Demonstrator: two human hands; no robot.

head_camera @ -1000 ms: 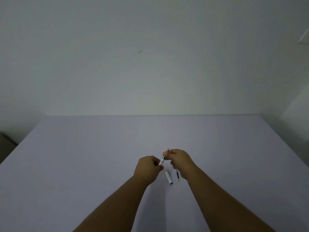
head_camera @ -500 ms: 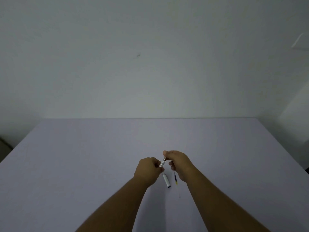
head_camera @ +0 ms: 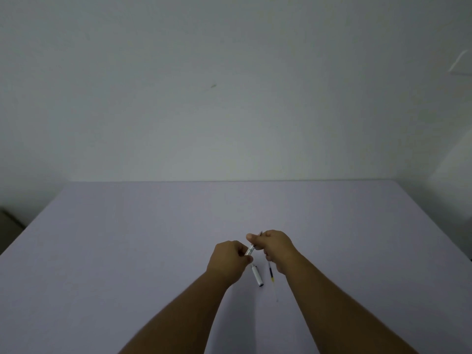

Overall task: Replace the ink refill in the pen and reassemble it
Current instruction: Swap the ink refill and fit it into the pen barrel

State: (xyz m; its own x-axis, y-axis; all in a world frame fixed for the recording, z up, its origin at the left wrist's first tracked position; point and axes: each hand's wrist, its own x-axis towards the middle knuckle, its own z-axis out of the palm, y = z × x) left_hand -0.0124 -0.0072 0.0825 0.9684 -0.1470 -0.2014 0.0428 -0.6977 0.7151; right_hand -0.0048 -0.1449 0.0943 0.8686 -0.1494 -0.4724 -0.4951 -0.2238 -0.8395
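— Pen (head_camera: 250, 249) first: where does it sit?

— Off the bench (head_camera: 127, 238), held in the air between both hands, nearer the bench's near edge than its far one and a little right of the middle. The left hand (head_camera: 228, 261) is curled closed around the lower end of the pale barrel; the right hand (head_camera: 274, 247) is pinched closed on the upper end, with a dark tip showing just past its thumb.

— How do you expect it to handle?

— Light and stiff, I judge, with a smooth plastic skin that can slip under a twist. Best hold looks like fingertips close on either side of the joint, so the turn goes into the thread and not into bending the tube.

— And the loose parts?

— A white cap-like piece (head_camera: 257, 275) lies on the bench just below the left hand, one end dark. Beside it, towards the right forearm, lies a thin refill (head_camera: 271, 273), dark along part of its length with a yellowish band. Which refill is old or new I cannot tell.

— How would that one take a grip?

— Very thin and likely flexible; I would take it near the middle or close to the end going in, and feed it straight to avoid kinking. It may also roll.
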